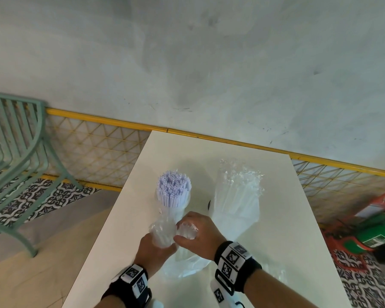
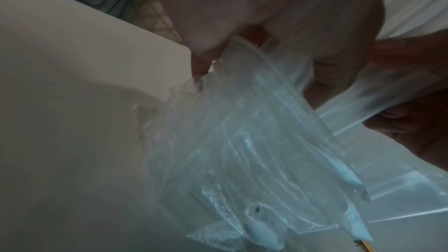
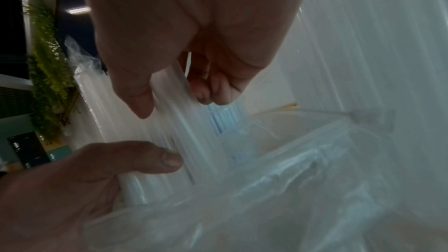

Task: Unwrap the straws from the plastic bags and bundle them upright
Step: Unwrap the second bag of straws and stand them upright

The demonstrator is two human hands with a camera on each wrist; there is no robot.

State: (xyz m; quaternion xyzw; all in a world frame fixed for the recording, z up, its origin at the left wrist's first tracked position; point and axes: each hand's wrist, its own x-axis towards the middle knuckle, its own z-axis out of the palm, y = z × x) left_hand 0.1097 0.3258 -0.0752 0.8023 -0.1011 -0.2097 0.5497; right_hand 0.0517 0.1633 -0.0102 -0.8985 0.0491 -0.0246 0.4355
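Note:
A bundle of white straws (image 1: 173, 189) stands up from the white table (image 1: 287, 218), open ends toward me. Its lower part sits in a clear plastic bag (image 1: 162, 234). My left hand (image 1: 158, 246) grips the bagged lower end of the bundle. My right hand (image 1: 190, 231) pinches the bag's plastic beside it, thumb against curled fingers. In the left wrist view the crumpled bag (image 2: 242, 141) hangs below my left hand's palm (image 2: 254, 7). In the right wrist view my right hand (image 3: 174, 101) pinches plastic over the straws (image 3: 184, 141), with the left thumb (image 3: 167, 158) pressed on them.
A second clear bag of straws (image 1: 237, 194) lies on the table to the right of the bundle. More loose plastic (image 1: 187, 265) lies under my wrists. A green chair (image 1: 16, 165) stands left of the table. A yellow mesh fence (image 1: 98, 147) runs behind.

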